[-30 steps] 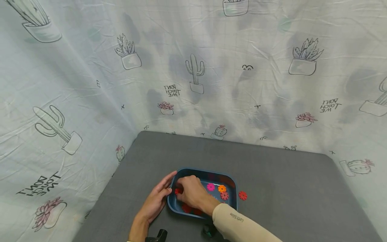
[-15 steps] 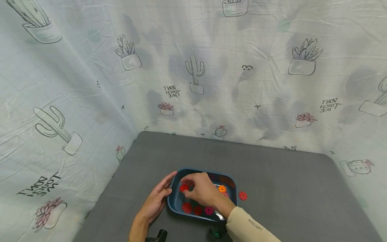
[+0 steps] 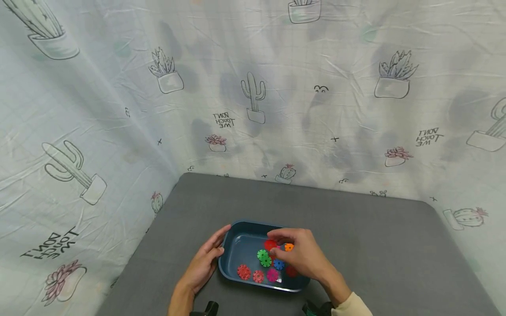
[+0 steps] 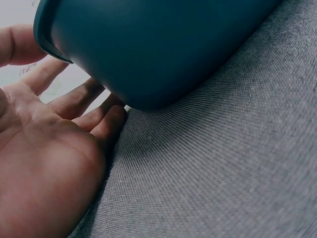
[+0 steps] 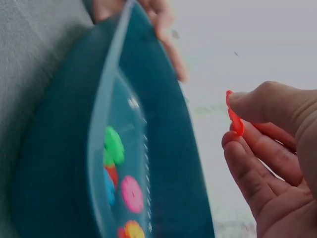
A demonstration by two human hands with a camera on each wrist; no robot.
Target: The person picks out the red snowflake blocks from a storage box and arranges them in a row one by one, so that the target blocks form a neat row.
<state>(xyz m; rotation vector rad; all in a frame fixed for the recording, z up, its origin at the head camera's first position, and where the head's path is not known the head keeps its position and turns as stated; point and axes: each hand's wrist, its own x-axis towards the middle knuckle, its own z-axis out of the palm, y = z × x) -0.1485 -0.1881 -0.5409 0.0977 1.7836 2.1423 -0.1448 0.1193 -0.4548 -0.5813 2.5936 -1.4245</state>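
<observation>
Red gear disc (image 3: 270, 245) pinched by right hand (image 3: 304, 256) above blue tray (image 3: 231, 232).

The disc is held between thumb and curled fingers (image 5: 252, 171) over the tray's far right part, clear of the tray floor. The tray's left wall is touched by the left hand (image 3: 203, 263), fingers (image 4: 74, 96) straight and spread. Green (image 3: 263, 257), blue (image 3: 279, 264), orange (image 3: 289, 247), pink (image 3: 272, 275) and red (image 3: 243, 271) discs are seen lying inside the tray. The tray is set on the grey bench (image 3: 375, 245).
</observation>
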